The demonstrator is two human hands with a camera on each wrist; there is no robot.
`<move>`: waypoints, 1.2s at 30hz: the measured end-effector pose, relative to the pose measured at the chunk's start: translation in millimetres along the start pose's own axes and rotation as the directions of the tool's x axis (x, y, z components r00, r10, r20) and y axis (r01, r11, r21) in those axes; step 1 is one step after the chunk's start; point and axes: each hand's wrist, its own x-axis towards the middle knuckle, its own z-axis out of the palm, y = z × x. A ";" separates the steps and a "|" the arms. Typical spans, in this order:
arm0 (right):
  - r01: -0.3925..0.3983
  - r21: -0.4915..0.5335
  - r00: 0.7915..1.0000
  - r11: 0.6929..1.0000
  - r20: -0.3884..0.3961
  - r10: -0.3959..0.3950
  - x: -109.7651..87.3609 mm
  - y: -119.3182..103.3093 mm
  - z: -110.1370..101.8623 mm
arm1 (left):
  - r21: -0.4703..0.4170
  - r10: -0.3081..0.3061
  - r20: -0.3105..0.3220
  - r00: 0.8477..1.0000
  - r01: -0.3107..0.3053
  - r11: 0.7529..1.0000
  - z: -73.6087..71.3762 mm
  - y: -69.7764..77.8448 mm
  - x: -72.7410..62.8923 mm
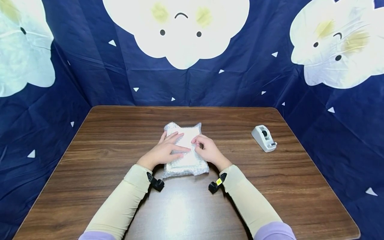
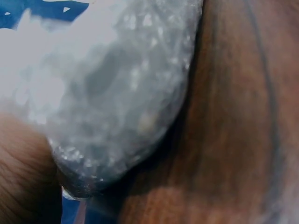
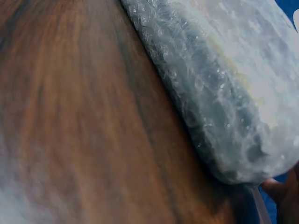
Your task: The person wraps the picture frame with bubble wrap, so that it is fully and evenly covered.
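A flat white item wrapped in clear bubble wrap (image 1: 186,161) lies near the middle of the wooden table. My left hand (image 1: 163,150) rests on its left side with the fingers spread across the top. On the right side, my right hand (image 1: 209,150) has its fingers bent and the fingertips close together at the wrap. Whether they pinch anything there is too small to see. The left wrist view shows a crinkled rounded edge of the bubble wrap (image 2: 135,107) beside the hand. Another wrapped edge of the package (image 3: 210,107) fills the upper right of the right wrist view.
A white tape dispenser (image 1: 263,138) stands on the right part of the brown wooden table (image 1: 120,123). Dark blue cloth (image 1: 192,83) printed with clouds and small white triangles hangs behind the table and along both sides.
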 end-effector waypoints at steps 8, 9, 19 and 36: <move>-0.019 -0.433 0.999 0.901 0.016 0.029 0.8 -15.3 -4.9 | 0.012 -0.009 -0.004 1.000 0.009 1.000 -1.0 -0.3 0.2; -0.040 -0.506 0.999 0.862 0.007 0.050 0.3 -18.1 -5.7 | 0.014 -0.009 -0.004 1.000 0.009 1.000 -1.0 -0.3 0.2; -0.310 -0.714 0.916 0.628 -0.047 0.399 -2.7 -38.5 -5.4 | 0.019 -0.021 0.019 1.000 0.021 1.000 0.8 1.2 1.6; -0.433 -0.291 0.862 0.853 0.142 0.486 -8.4 -20.9 -41.5 | -0.042 -0.014 -0.001 1.000 0.014 0.999 5.3 -1.3 2.3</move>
